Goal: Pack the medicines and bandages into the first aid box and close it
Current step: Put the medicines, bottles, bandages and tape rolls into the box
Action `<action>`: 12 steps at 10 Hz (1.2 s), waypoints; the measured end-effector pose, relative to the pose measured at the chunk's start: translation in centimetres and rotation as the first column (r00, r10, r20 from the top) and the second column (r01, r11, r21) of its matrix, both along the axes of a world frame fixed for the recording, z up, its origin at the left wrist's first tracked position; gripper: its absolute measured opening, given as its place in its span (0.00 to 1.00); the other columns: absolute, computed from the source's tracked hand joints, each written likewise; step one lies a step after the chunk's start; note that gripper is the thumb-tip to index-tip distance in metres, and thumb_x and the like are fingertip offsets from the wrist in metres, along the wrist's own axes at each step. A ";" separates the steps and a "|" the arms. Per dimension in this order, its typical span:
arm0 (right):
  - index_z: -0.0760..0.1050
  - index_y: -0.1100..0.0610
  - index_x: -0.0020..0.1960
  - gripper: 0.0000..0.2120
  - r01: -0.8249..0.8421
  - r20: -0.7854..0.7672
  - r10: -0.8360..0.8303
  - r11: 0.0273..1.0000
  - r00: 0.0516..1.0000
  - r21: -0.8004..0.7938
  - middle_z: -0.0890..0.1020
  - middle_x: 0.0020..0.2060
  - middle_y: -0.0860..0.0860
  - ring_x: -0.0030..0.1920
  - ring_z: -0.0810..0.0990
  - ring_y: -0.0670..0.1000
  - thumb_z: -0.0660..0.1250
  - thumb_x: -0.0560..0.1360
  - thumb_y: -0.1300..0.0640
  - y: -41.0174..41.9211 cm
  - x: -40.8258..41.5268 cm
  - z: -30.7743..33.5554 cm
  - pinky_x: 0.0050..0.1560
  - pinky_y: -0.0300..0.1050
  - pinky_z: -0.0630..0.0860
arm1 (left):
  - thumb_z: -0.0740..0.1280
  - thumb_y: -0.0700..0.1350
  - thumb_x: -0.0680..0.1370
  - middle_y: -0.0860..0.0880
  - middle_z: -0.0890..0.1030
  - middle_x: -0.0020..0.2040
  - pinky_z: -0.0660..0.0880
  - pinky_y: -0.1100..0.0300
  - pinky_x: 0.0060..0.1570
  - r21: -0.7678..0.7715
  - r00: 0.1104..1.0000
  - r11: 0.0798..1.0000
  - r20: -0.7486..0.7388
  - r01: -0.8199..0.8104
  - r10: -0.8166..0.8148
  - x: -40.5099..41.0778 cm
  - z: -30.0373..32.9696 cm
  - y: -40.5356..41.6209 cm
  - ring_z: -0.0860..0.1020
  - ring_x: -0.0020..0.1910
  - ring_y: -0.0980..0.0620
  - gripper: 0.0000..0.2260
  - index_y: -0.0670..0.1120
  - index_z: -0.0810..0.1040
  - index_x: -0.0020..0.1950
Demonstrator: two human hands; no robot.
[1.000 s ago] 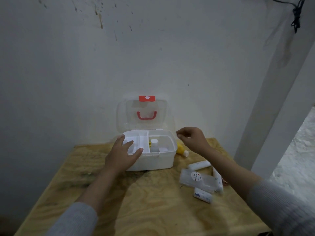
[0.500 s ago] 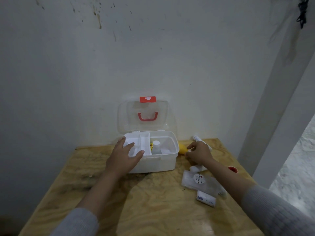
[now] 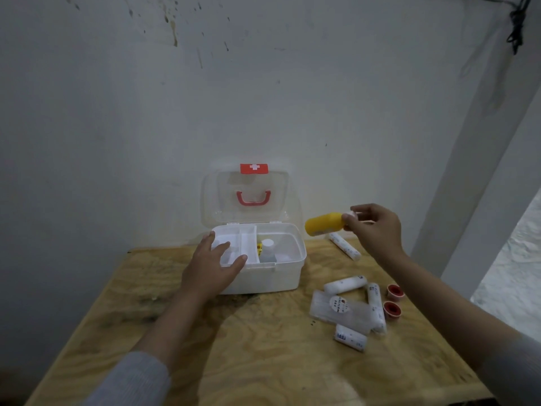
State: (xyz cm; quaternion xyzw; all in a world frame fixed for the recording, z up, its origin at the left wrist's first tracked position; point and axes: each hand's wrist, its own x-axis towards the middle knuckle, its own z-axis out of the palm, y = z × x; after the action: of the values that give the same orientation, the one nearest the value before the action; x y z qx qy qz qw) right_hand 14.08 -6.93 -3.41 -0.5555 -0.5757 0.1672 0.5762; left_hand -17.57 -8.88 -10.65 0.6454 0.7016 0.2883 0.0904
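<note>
We are early in the packing: the box (image 3: 265,273) stands open with a white bottle (image 3: 267,249) inside, and our left hand (image 3: 212,266) rests flat, fingers spread, on its front rim, gripping nothing. Our right hand (image 3: 373,227) pinches a yellow bottle (image 3: 323,224) by its cap, in the air just right of the box. Bandage rolls (image 3: 345,284), a clear case (image 3: 339,312) and two red tapes (image 3: 392,309) wait on the table (image 3: 263,347), and the lid (image 3: 248,197) is still up.

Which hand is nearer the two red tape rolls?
Right. The right hand holds the yellow bottle above and behind the red tape rolls; the left hand rests on the first aid box.
</note>
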 end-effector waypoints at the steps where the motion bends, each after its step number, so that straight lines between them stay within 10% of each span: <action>1: 0.79 0.56 0.47 0.09 -0.057 -0.022 0.058 0.997 0.998 0.048 0.84 0.38 0.53 0.35 0.85 0.50 0.74 0.68 0.58 -0.8 -0.9 1.4 0.42 0.50 0.83 | 0.60 0.67 0.72 0.52 0.55 0.78 0.64 0.44 0.68 0.002 1.000 1.000 0.002 0.000 0.000 0.0 0.0 0.0 0.55 0.76 0.49 0.31 0.54 0.69 0.71; 4: 0.81 0.55 0.44 0.06 -0.221 0.278 0.202 0.975 0.939 0.037 0.83 0.37 0.48 0.33 0.80 0.42 0.74 0.68 0.57 -0.9 -5.3 0.9 0.36 0.32 0.77 | 0.60 0.68 0.72 0.51 0.55 0.78 0.65 0.43 0.67 -0.011 1.000 1.000 -0.016 0.001 -0.001 0.1 0.4 -0.2 0.55 0.76 0.48 0.31 0.53 0.69 0.71; 6: 0.82 0.59 0.49 0.08 -0.294 0.453 0.309 0.950 0.836 -0.104 0.85 0.44 0.54 0.41 0.81 0.48 0.72 0.71 0.58 -0.4 -7.0 -0.4 0.47 0.44 0.81 | 0.60 0.68 0.72 0.51 0.55 0.78 0.65 0.43 0.68 -0.011 1.000 1.000 -0.023 0.004 -0.004 0.2 0.5 -0.3 0.56 0.76 0.48 0.31 0.53 0.69 0.71; 12: 0.79 0.53 0.55 0.14 -0.229 0.614 0.410 0.907 0.674 -0.353 0.82 0.46 0.50 0.42 0.80 0.46 0.73 0.70 0.55 -3.0 -2.1 -0.4 0.43 0.35 0.75 | 0.59 0.67 0.73 0.50 0.56 0.78 0.63 0.44 0.69 -0.001 0.999 1.000 -0.029 0.012 -0.012 0.0 0.2 -0.1 0.53 0.77 0.49 0.31 0.52 0.69 0.71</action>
State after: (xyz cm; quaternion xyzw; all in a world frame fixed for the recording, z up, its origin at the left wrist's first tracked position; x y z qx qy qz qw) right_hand 11.96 -9.96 -3.80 -0.5345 -0.8081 0.1230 0.2149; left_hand -17.57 -8.96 -10.46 0.6538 0.6989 0.2781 0.0821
